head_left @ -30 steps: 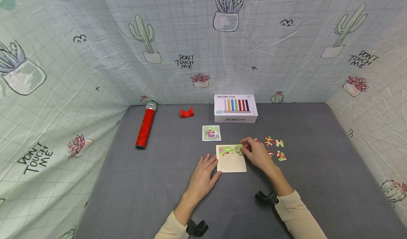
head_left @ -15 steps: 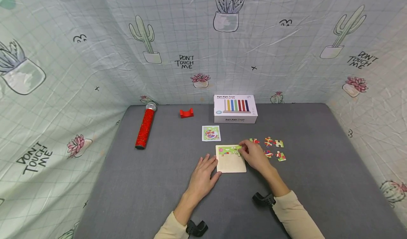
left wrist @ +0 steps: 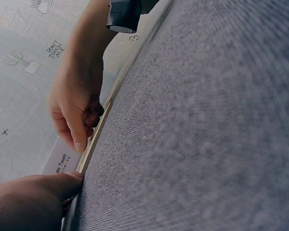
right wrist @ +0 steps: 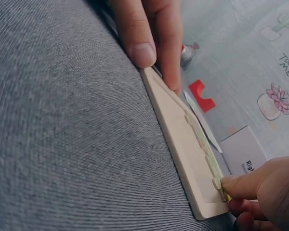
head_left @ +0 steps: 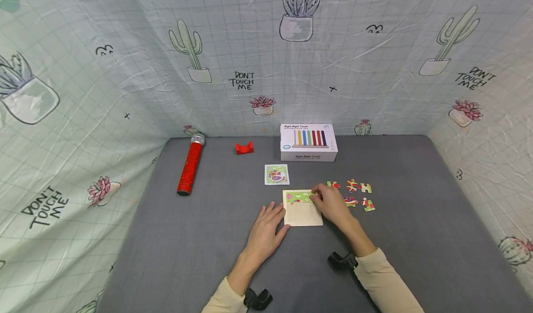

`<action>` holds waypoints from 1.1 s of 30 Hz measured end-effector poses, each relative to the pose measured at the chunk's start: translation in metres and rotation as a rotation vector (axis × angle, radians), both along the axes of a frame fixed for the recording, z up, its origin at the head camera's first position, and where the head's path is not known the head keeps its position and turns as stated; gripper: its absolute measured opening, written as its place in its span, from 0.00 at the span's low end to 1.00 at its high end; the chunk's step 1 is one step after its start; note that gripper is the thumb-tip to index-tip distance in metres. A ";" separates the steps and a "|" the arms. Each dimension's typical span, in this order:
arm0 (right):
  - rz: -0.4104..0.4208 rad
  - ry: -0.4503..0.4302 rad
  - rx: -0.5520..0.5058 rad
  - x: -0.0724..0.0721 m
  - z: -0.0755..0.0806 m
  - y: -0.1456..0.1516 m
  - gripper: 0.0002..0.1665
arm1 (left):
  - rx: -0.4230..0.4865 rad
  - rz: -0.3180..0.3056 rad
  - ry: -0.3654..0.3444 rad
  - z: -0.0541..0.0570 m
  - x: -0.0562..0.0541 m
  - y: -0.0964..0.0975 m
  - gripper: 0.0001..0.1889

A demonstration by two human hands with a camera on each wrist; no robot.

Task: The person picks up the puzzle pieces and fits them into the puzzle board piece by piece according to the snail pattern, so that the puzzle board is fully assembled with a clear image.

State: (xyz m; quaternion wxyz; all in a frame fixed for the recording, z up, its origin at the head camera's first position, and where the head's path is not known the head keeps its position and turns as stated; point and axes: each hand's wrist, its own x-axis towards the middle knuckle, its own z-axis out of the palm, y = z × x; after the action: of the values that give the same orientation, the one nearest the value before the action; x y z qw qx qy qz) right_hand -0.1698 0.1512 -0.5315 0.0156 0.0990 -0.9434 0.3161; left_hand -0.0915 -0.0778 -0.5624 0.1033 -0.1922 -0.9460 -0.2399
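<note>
A square wooden puzzle board [head_left: 302, 216] lies on the table, with a row of green puzzle pieces [head_left: 296, 196] along its far edge. My left hand [head_left: 266, 230] rests by the board's left side, fingers extended and touching its edge. At the far right corner, my right hand [head_left: 331, 205] pinches a puzzle piece [right wrist: 222, 193] in the tray, thumb on top; fingers mostly cover this piece in the head view. Right of that hand lie several loose puzzle pieces [head_left: 366, 188], red, green and yellow. A picture card [head_left: 276, 174] lies just beyond the board.
At the back stands a white box [head_left: 308, 142] with a colourful bead picture. A red glittery microphone [head_left: 190, 168] lies at the left, and a red curved stand [head_left: 244, 148] sits between them. Printed cloth [head_left: 266, 54] hangs behind the grey table [head_left: 187, 239].
My right hand has shifted slightly left with the puzzle piece, bringing it to the far right corner of the board. More of the loose pieces show beside it. My left hand stays still.
</note>
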 end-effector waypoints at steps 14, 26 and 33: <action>0.088 -0.011 0.051 0.002 0.006 0.003 0.20 | 0.011 -0.004 0.026 0.000 0.000 0.000 0.25; 0.065 0.049 0.046 0.002 -0.002 0.000 0.17 | 0.005 -0.006 0.017 0.001 -0.001 0.000 0.25; 0.061 0.062 0.042 0.002 -0.004 0.000 0.18 | 0.007 -0.003 0.004 0.000 -0.001 0.001 0.25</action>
State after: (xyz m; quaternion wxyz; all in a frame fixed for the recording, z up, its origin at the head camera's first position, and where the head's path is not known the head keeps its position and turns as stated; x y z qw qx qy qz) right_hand -0.1674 0.1507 -0.5351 0.0333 0.1378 -0.9455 0.2933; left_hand -0.0922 -0.0771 -0.5623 0.1055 -0.1938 -0.9445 -0.2432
